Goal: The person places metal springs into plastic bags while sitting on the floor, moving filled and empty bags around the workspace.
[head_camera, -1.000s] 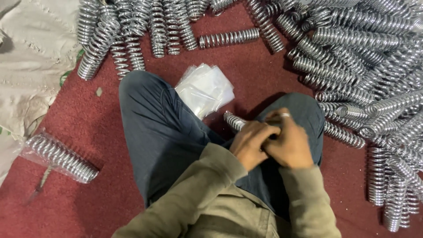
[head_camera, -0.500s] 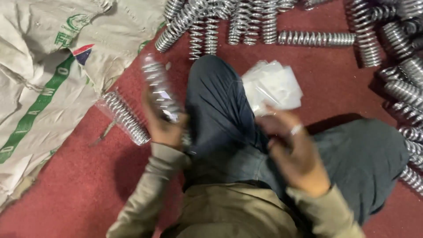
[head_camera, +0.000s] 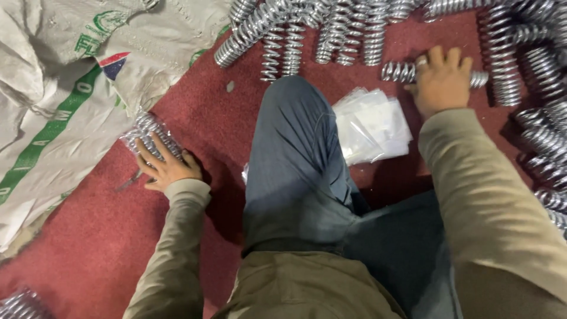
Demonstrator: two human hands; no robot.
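Red carpeted floor (head_camera: 88,248) carries everything. Left hand (head_camera: 162,165) lies flat, fingers (head_camera: 144,155) spread on a plastic-wrapped spring (head_camera: 147,133) just ahead of them. Right hand (head_camera: 440,80) curls its fingers over a bare steel spring (head_camera: 398,72); clear bags (head_camera: 372,124) lie just behind.

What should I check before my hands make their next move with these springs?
1. Left hand rests on the plastic-wrapped spring: ok.
2. Wrapped spring lies on the red carpet beside the woven sack: ok.
3. Right hand lies on a bare coil spring: ok.
4. Right grip closed around that spring: cannot tell, fingers lie over it.
5. Stack of clear plastic bags lies beside the knee: ok.
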